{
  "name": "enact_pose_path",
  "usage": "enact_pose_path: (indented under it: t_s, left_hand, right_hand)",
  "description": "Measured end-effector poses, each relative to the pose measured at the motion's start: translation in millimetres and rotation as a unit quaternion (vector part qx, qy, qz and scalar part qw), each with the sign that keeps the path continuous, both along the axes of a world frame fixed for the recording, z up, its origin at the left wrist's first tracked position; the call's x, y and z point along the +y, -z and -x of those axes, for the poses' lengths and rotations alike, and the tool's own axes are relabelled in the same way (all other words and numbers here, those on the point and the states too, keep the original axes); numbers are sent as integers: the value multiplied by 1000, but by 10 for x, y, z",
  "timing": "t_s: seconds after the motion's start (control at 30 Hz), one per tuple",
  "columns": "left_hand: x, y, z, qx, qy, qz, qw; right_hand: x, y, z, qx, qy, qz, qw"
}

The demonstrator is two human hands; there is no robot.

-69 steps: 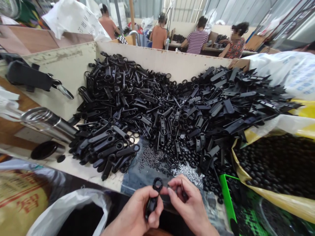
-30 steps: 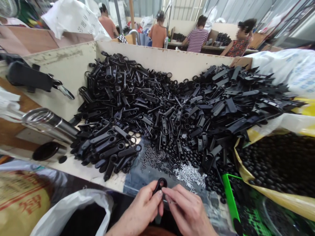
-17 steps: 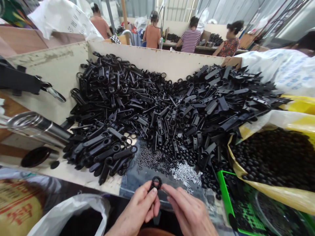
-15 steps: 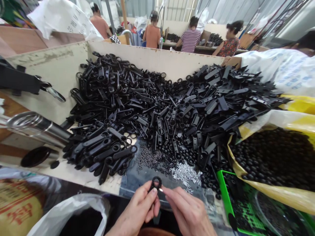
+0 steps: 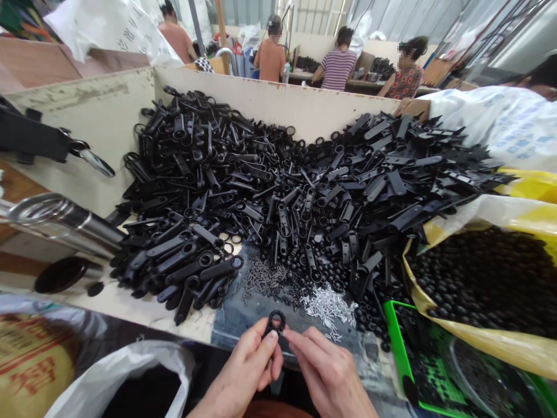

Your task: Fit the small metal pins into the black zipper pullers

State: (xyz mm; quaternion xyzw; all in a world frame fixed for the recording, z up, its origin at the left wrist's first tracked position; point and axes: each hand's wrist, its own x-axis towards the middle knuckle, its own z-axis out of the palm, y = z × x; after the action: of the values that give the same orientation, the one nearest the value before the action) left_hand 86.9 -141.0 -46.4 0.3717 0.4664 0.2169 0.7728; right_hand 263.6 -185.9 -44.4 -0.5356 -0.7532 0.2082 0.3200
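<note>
My left hand (image 5: 246, 374) grips a black plastic handle piece (image 5: 275, 321) with a toothed ring at its top, held upright at the table's near edge. My right hand (image 5: 328, 374) is pinched against the ring's right side; what its fingertips hold is hidden. Just beyond my hands lie a small heap of silver pins (image 5: 328, 305) and a heap of dark screws (image 5: 263, 278). A big pile of black plastic handles (image 5: 278, 186) fills the boxed table top behind them.
A yellow bag of small black round parts (image 5: 483, 278) sits at the right above a green crate (image 5: 402, 360). A steel flask (image 5: 56, 217) and its black lid (image 5: 58, 274) lie at the left. A white bag (image 5: 117, 377) gapes below. Several people work at far tables.
My right hand has closed in on the ring of the handle piece and now pinches at it. The view has shifted slightly; the piles have not moved.
</note>
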Motion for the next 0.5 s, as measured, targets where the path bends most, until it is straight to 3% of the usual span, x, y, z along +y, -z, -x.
enact_pose_path:
  t_s: [0.23,0.5]
  left_hand:
    - [6,43,-4,2,-1,5,1000]
    - [-47,224,-75,62,-17,-18,998]
  right_hand:
    - [14,7,15,-39,5,-8,999]
    - [-2,243,85,-134,23,-51,989]
